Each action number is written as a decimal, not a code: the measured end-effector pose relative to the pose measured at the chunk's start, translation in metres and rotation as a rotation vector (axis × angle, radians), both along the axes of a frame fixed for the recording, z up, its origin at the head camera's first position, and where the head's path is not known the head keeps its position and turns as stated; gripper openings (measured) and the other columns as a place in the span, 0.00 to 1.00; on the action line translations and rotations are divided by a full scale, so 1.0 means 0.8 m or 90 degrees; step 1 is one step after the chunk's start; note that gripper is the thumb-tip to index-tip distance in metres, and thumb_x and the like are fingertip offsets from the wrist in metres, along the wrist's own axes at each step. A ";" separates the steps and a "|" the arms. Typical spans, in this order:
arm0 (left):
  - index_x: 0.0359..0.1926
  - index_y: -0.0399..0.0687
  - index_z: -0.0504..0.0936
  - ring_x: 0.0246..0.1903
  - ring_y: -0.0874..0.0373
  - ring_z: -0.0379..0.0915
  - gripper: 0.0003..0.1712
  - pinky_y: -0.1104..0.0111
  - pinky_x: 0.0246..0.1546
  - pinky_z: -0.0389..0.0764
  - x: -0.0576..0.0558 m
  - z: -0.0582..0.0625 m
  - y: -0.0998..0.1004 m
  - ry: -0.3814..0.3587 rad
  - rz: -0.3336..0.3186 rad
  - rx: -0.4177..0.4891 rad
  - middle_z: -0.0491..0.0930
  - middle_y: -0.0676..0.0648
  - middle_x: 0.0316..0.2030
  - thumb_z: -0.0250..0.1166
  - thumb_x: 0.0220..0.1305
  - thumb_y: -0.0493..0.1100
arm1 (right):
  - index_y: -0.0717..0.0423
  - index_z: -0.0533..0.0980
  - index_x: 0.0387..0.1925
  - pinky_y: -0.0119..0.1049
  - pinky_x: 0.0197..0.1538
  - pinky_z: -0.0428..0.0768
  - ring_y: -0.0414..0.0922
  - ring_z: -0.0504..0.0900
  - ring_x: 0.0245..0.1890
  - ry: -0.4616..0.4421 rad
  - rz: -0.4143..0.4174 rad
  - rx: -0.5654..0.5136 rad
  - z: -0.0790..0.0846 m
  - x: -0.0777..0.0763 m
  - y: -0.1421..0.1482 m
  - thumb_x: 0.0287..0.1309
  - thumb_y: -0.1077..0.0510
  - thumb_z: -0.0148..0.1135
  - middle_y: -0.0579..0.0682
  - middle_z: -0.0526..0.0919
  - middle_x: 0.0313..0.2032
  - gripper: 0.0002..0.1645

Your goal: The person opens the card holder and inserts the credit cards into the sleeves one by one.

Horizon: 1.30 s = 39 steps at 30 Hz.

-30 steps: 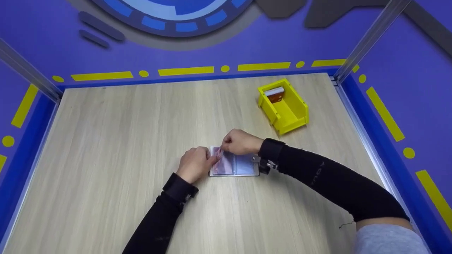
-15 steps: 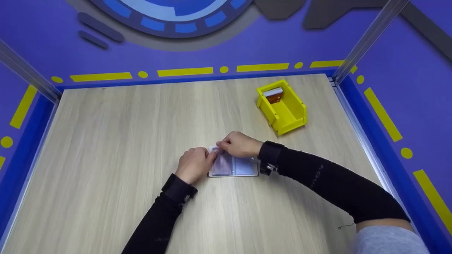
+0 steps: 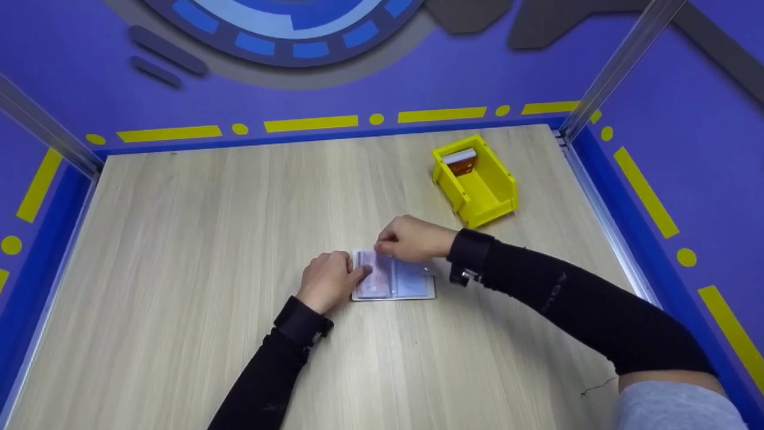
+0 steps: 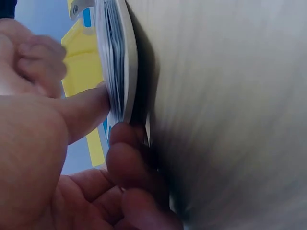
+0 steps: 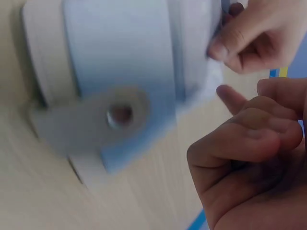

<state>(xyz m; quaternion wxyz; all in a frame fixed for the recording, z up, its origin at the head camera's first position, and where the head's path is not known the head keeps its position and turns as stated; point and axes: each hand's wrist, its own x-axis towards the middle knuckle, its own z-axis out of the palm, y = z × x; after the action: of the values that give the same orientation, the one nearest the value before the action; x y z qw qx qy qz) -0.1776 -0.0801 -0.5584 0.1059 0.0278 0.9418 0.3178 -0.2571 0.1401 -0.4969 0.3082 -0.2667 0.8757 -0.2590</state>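
Pinching an open, white-edged rectangular card holder [image 3: 394,283] with the bare left hand [image 3: 327,278]. Curling the right hand [image 3: 412,239] close to its pages.

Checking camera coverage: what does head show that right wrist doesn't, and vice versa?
Only head: the yellow bin with the items inside it, and the right sleeve.
Only right wrist: the palm side of the right hand; head looks onto its back.
Both: the two hands, with the left hand at the open album, the album's snap and the table.
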 end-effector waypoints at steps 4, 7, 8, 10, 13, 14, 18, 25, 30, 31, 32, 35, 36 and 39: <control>0.22 0.52 0.73 0.22 0.57 0.68 0.28 0.65 0.26 0.65 0.001 0.000 0.000 0.006 0.000 -0.001 0.70 0.55 0.21 0.75 0.72 0.60 | 0.56 0.90 0.52 0.37 0.40 0.75 0.42 0.76 0.32 0.051 -0.016 0.005 0.023 -0.017 0.021 0.84 0.50 0.58 0.54 0.90 0.38 0.19; 0.23 0.52 0.73 0.24 0.56 0.69 0.28 0.64 0.27 0.66 0.002 0.000 0.001 0.008 0.002 -0.006 0.71 0.54 0.22 0.74 0.72 0.60 | 0.57 0.89 0.53 0.38 0.39 0.77 0.44 0.77 0.31 0.110 -0.041 0.020 0.037 -0.032 0.040 0.84 0.51 0.58 0.56 0.91 0.40 0.19; 0.23 0.52 0.73 0.24 0.56 0.69 0.28 0.64 0.28 0.66 0.002 0.000 0.001 0.006 0.002 -0.008 0.71 0.54 0.22 0.74 0.72 0.60 | 0.58 0.89 0.53 0.38 0.39 0.77 0.44 0.77 0.31 0.134 -0.051 0.029 0.040 -0.037 0.047 0.84 0.51 0.58 0.56 0.91 0.40 0.18; 0.23 0.52 0.73 0.25 0.55 0.69 0.28 0.64 0.28 0.66 0.003 0.000 0.001 0.005 0.004 -0.009 0.71 0.54 0.22 0.74 0.72 0.60 | 0.58 0.89 0.54 0.38 0.41 0.78 0.45 0.78 0.31 0.181 -0.075 0.053 0.045 -0.047 0.061 0.84 0.51 0.58 0.54 0.91 0.41 0.19; 0.23 0.52 0.73 0.24 0.56 0.68 0.29 0.64 0.28 0.65 0.003 0.000 0.001 0.000 0.007 -0.006 0.70 0.54 0.22 0.74 0.73 0.60 | 0.59 0.88 0.56 0.41 0.42 0.80 0.48 0.80 0.32 0.232 -0.111 0.084 0.049 -0.063 0.081 0.84 0.50 0.56 0.57 0.90 0.42 0.21; 0.23 0.52 0.72 0.24 0.56 0.68 0.29 0.64 0.27 0.65 0.002 0.000 0.001 -0.001 0.007 -0.006 0.70 0.54 0.22 0.74 0.73 0.60 | 0.60 0.87 0.56 0.41 0.43 0.81 0.49 0.81 0.32 0.245 -0.124 0.094 0.049 -0.068 0.087 0.84 0.49 0.56 0.57 0.90 0.42 0.21; 0.23 0.52 0.73 0.24 0.56 0.68 0.28 0.64 0.27 0.65 0.003 0.000 0.001 -0.003 0.008 -0.004 0.70 0.54 0.22 0.74 0.73 0.59 | 0.62 0.87 0.47 0.43 0.42 0.80 0.51 0.80 0.32 0.289 -0.171 0.146 0.047 -0.091 0.110 0.83 0.50 0.55 0.55 0.84 0.35 0.21; 0.23 0.51 0.73 0.23 0.56 0.69 0.28 0.65 0.27 0.66 0.002 0.001 0.001 0.000 0.008 0.009 0.71 0.54 0.22 0.75 0.72 0.59 | 0.66 0.85 0.48 0.51 0.45 0.84 0.55 0.80 0.33 0.388 -0.134 0.302 0.034 -0.127 0.139 0.82 0.56 0.58 0.59 0.83 0.33 0.16; 0.22 0.52 0.73 0.23 0.57 0.68 0.28 0.65 0.26 0.65 0.002 0.001 0.000 -0.002 0.010 0.016 0.70 0.54 0.21 0.75 0.72 0.59 | 0.66 0.82 0.60 0.58 0.55 0.88 0.59 0.88 0.43 0.418 -0.108 0.357 0.020 -0.143 0.142 0.82 0.53 0.63 0.64 0.90 0.47 0.20; 0.22 0.52 0.72 0.23 0.57 0.67 0.28 0.65 0.26 0.65 0.002 0.001 0.000 -0.004 0.010 0.017 0.70 0.55 0.21 0.75 0.72 0.59 | 0.66 0.82 0.61 0.58 0.56 0.88 0.60 0.88 0.44 0.424 -0.110 0.360 0.017 -0.146 0.142 0.82 0.52 0.64 0.65 0.90 0.48 0.21; 0.22 0.52 0.72 0.23 0.57 0.67 0.28 0.65 0.26 0.65 0.001 0.001 0.000 -0.004 0.009 0.017 0.69 0.55 0.21 0.74 0.72 0.59 | 0.66 0.81 0.61 0.58 0.55 0.87 0.61 0.88 0.45 0.433 -0.112 0.363 0.013 -0.148 0.142 0.81 0.51 0.65 0.65 0.89 0.48 0.22; 0.21 0.52 0.72 0.23 0.57 0.66 0.29 0.65 0.26 0.64 0.001 0.000 0.000 -0.002 0.007 0.010 0.68 0.55 0.20 0.74 0.72 0.59 | 0.67 0.82 0.60 0.58 0.53 0.88 0.62 0.88 0.43 0.467 -0.108 0.368 0.004 -0.155 0.143 0.80 0.51 0.67 0.65 0.90 0.46 0.23; 0.21 0.53 0.72 0.23 0.57 0.66 0.29 0.65 0.27 0.64 0.001 0.000 0.000 0.000 0.007 0.008 0.68 0.55 0.20 0.74 0.72 0.59 | 0.67 0.82 0.60 0.58 0.52 0.89 0.61 0.88 0.42 0.478 -0.105 0.370 0.001 -0.157 0.144 0.79 0.50 0.67 0.65 0.90 0.45 0.23; 0.21 0.52 0.72 0.23 0.57 0.65 0.29 0.65 0.27 0.64 0.001 -0.002 0.000 0.003 0.007 0.006 0.68 0.55 0.20 0.74 0.72 0.59 | 0.67 0.82 0.59 0.57 0.50 0.89 0.61 0.88 0.40 0.503 -0.099 0.369 -0.005 -0.162 0.146 0.79 0.49 0.68 0.65 0.90 0.44 0.24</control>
<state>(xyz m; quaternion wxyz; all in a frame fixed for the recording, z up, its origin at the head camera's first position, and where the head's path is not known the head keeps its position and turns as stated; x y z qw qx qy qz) -0.1770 -0.0801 -0.5597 0.1018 0.0236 0.9407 0.3226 -0.3866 0.2571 -0.5013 -0.0060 -0.1816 0.9789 0.0934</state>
